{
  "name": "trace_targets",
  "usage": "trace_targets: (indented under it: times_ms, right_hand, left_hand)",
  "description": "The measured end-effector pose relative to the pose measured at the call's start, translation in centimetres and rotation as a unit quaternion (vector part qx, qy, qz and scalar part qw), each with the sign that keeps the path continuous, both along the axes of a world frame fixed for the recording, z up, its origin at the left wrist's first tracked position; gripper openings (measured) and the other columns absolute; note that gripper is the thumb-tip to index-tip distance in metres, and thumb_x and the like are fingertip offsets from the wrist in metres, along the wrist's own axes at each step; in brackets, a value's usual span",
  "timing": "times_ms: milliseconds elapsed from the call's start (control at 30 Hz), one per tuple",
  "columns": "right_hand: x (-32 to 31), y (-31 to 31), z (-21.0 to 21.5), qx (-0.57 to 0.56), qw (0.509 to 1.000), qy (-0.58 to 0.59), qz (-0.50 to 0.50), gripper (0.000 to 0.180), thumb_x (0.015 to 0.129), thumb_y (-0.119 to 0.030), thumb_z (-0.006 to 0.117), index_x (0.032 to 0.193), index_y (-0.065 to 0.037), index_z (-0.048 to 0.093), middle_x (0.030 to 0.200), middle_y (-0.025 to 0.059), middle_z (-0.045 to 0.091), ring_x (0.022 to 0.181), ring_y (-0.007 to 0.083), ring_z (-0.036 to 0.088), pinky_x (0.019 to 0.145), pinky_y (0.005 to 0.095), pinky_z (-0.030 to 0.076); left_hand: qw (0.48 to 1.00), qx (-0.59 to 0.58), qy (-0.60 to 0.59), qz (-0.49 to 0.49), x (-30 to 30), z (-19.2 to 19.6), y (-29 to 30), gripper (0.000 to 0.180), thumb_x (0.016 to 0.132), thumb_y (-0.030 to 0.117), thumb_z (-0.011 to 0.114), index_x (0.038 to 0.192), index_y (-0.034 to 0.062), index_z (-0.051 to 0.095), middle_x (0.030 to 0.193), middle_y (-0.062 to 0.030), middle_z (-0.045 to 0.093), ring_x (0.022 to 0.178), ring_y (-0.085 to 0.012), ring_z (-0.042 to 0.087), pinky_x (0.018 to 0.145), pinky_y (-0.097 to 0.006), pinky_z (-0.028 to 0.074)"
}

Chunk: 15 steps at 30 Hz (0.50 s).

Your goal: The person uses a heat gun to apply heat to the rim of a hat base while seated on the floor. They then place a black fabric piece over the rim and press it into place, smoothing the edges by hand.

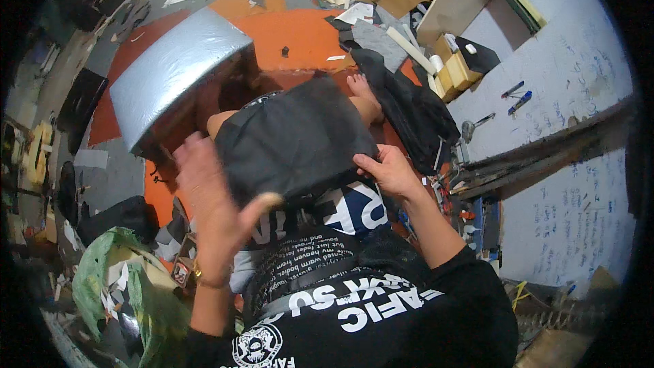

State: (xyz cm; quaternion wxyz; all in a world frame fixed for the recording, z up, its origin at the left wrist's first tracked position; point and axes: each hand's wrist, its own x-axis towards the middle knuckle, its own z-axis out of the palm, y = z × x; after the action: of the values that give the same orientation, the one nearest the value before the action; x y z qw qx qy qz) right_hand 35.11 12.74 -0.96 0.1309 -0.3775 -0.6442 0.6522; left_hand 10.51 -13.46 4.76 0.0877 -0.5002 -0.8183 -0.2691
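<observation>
A black, slightly creased panel of fabric or leatherette [293, 136] lies across my lap, its far corners over my legs. My right hand [392, 172] is closed on its near right corner, thumb on top. My left hand [214, 187], a little smeared by motion, is at the panel's left edge. Its fingers point away from me and its thumb is spread toward the near edge. Whether the left palm touches the panel I cannot tell.
A silver foil-covered block [180, 71] stands at the far left on orange sheeting [293, 34]. Black cloth [415, 112] lies right of my legs. A green sack of scraps [129, 293] is at lower left. Pens [520, 102] lie on a white written-on board [545, 123].
</observation>
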Motion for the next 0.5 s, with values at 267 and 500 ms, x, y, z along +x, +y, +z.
trace_targets:
  times_ms: [267,500]
  right_hand:
    - [1.6,1.0,-2.4,-0.024,1.000,0.002,-0.018,0.025,0.108,-0.031,0.075,0.106,-0.006,0.074,0.089,-0.0008,0.072,0.074,0.0077,0.063,0.067,0.0262,0.050]
    - [12.1,-0.8,-15.4,-0.044,0.952,-0.237,-0.187,0.031,0.107,-0.040,0.072,0.099,-0.010,0.070,0.077,0.0014,0.064,0.063,0.0146,0.059,0.057,0.0324,0.049]
  left_hand:
    - [0.946,-0.258,0.002,-0.198,4.2,-2.6,5.8,0.118,0.077,0.046,0.094,0.170,0.0033,0.034,0.181,-0.0210,0.022,0.170,-0.0408,0.016,0.130,-0.074,0.014]
    - [0.976,-0.116,0.042,-0.179,6.2,-7.2,3.7,0.081,0.090,0.026,0.082,0.165,0.0258,0.050,0.178,-0.0180,0.035,0.166,-0.0365,0.031,0.128,-0.076,0.014]
